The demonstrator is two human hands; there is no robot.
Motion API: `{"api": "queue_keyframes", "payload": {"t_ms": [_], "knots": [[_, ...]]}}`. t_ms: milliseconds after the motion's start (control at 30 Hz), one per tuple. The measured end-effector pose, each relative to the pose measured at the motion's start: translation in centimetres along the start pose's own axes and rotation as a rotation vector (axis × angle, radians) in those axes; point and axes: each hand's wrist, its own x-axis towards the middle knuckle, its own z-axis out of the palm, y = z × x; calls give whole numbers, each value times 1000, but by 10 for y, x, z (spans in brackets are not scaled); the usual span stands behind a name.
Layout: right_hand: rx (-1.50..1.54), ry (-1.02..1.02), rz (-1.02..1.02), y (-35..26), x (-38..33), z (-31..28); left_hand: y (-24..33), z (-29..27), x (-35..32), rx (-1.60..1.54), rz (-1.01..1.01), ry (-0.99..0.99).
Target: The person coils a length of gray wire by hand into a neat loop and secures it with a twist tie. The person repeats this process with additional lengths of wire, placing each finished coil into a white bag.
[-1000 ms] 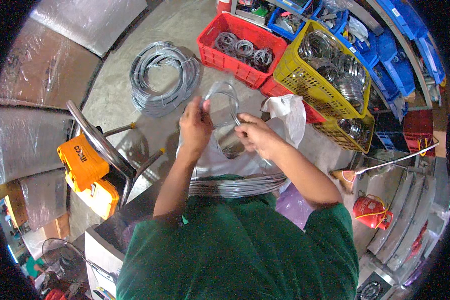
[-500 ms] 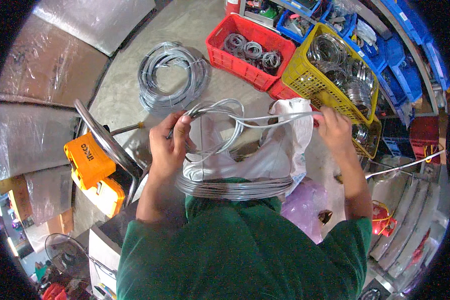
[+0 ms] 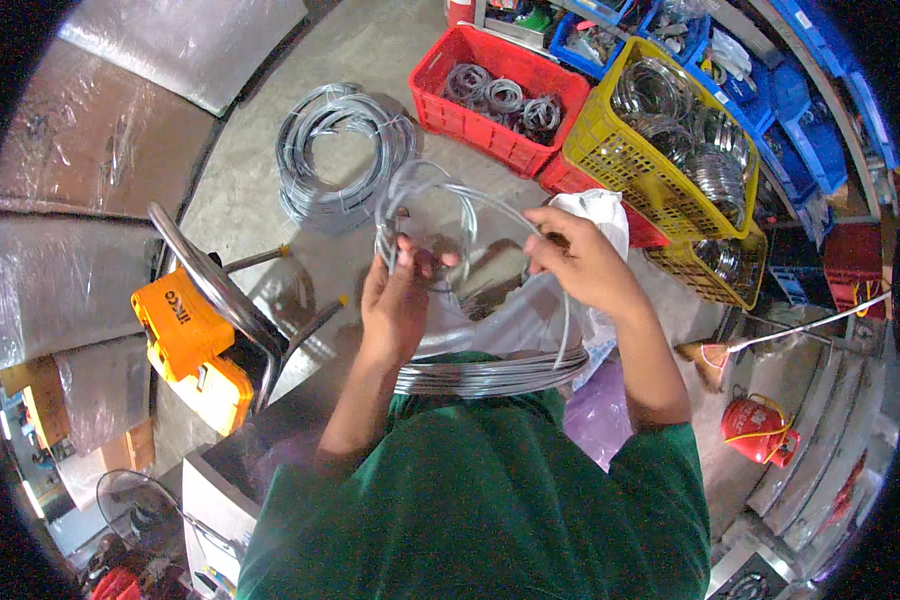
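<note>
A small loose coil of grey wire cable hangs in front of my body, its loops slightly blurred. My left hand is closed around the coil's left side. At the coil's right, my right hand pinches a strand, and the free length drops below its fingers. Across my lap rests a larger bundle of wound wire. Just beyond it, a white sack stands with its mouth open, and thin dark wires lie within, partly hidden by my hands. On the floor ahead sits a big grey wire coil.
A red crate and a yellow crate hold wire coils, with blue bins behind. To the left are an orange case, a bent metal tube and wrapped boxes. A red canister and broom are right.
My right hand has moved inward and left, bringing the stretched strand round to the coil. My left hand has shifted slightly right and down, and the coil's loops now stand higher.
</note>
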Motion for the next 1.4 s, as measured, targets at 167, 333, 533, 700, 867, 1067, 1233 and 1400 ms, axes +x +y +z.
{"api": "queue_keyframes", "payload": {"t_ms": [167, 333, 533, 700, 867, 1067, 1233, 1400], "knots": [[-112, -113, 64, -9, 19, 18, -12, 12, -13, -1, -208, -177], [-200, -103, 10, -3, 21, 22, -4, 0, -11, -60, -261, -338], [-380, -144, -50, -18, 16, 24, 22, -4, 4, -102, -435, -272], [-526, -139, -281, -41, 0, 18, 43, 0, 27, -157, -774, -490], [-808, -122, -561, -44, -26, -2, 53, 12, 6, 207, -887, -228], [-981, -10, -976, -45, -34, -16, 61, 38, -22, 486, -769, -293], [-963, 25, -980, -54, -32, -21, 67, 39, -19, 298, -864, -377], [-933, 134, -765, -54, -20, -10, 53, 35, -2, -52, -893, -214]]}}
